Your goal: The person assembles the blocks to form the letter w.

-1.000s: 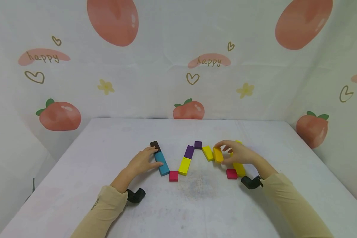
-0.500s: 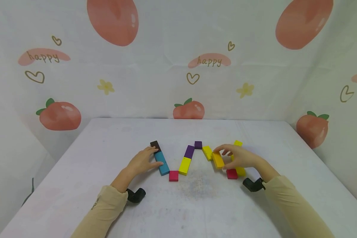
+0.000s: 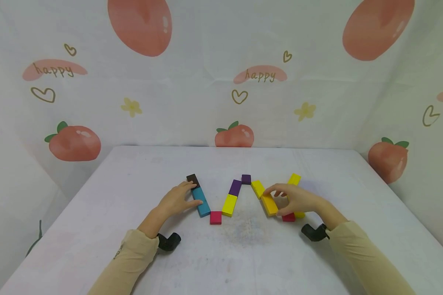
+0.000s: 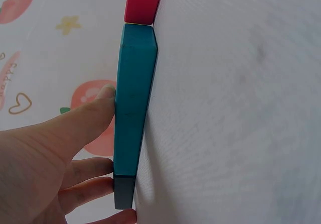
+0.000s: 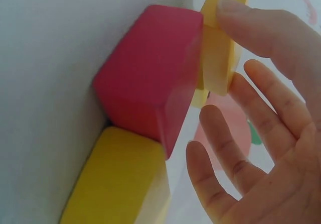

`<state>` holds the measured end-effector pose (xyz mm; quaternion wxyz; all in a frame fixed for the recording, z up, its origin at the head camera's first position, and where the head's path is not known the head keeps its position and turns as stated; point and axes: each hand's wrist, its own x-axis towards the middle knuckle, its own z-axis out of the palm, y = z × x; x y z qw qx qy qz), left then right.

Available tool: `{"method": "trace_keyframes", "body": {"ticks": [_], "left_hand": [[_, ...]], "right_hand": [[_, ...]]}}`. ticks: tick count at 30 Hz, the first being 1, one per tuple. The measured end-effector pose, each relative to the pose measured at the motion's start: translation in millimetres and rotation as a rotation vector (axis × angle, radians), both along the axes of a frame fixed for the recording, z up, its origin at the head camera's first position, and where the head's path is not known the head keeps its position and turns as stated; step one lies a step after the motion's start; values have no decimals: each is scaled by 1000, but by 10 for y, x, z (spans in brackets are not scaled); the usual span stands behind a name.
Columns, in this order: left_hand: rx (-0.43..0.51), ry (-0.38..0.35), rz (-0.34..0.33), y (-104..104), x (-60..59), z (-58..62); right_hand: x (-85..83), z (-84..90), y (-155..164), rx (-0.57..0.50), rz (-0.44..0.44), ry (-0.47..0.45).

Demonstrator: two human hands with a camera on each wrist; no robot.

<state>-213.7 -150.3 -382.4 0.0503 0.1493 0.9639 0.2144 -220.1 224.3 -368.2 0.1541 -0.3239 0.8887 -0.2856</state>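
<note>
My right hand point(image 3: 297, 199) pinches the orange-yellow block point(image 3: 270, 204), flat on the table point(image 3: 133, 172) mid-way between its side edges, its near end touching the pink cube point(image 3: 289, 217). My left hand point(image 3: 176, 200) rests against the long teal block point(image 3: 201, 202), also lying flat.

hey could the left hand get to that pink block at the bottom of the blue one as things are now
Probably yes. The left hand rests against the blue block, and the pink block lies just past its near end with bare table around it.

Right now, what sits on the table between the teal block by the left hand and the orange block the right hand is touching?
In the head view, between the teal block and orange block lie a pink square, a yellow block, a purple block, a small purple square and another yellow block.
</note>
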Motion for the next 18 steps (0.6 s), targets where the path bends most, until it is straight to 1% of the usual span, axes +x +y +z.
{"method": "trace_keyframes", "body": {"ticks": [9, 18], "left_hand": [[-3, 1, -4, 1, -3, 6], [-4, -5, -4, 1, 0, 17]], "right_hand": [[7, -36, -7, 20, -1, 9], [10, -67, -7, 4, 17, 30]]}}
